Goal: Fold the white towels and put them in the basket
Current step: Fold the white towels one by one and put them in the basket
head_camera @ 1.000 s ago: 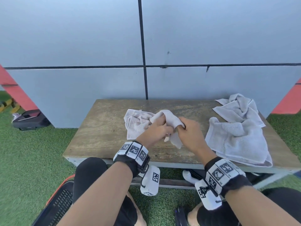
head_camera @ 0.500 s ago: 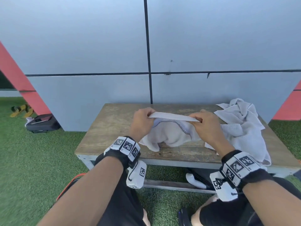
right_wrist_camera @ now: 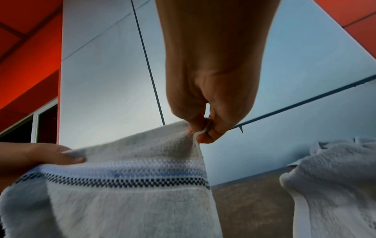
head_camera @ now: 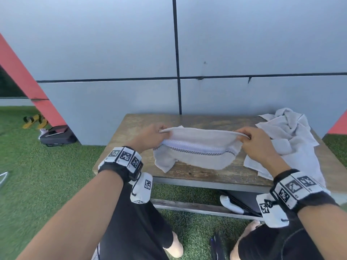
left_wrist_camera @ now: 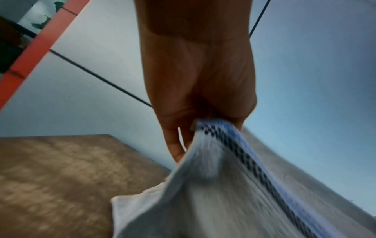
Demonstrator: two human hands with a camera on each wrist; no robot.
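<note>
A white towel (head_camera: 199, 156) with a blue and black checked band is stretched between both hands above the wooden table (head_camera: 142, 122). My left hand (head_camera: 161, 133) pinches its left top corner, and my right hand (head_camera: 244, 136) pinches the right top corner. The lower part of the towel sags onto the table top. In the left wrist view the left hand (left_wrist_camera: 205, 125) grips the towel (left_wrist_camera: 223, 193) at the band's end. In the right wrist view the right hand (right_wrist_camera: 201, 130) pinches the towel (right_wrist_camera: 126, 185) at its hem. No basket is in view.
A pile of crumpled white towels (head_camera: 289, 139) lies on the right end of the table. A grey panelled wall (head_camera: 112, 53) stands just behind it. A dark case (head_camera: 58, 136) sits on the grass at left. White shoes (head_camera: 231, 203) lie under the table.
The hands went from bunching the towel together at the table's middle to lifting it and pulling its top edge taut, left hand leftward and right hand rightward. The head view tilted up.
</note>
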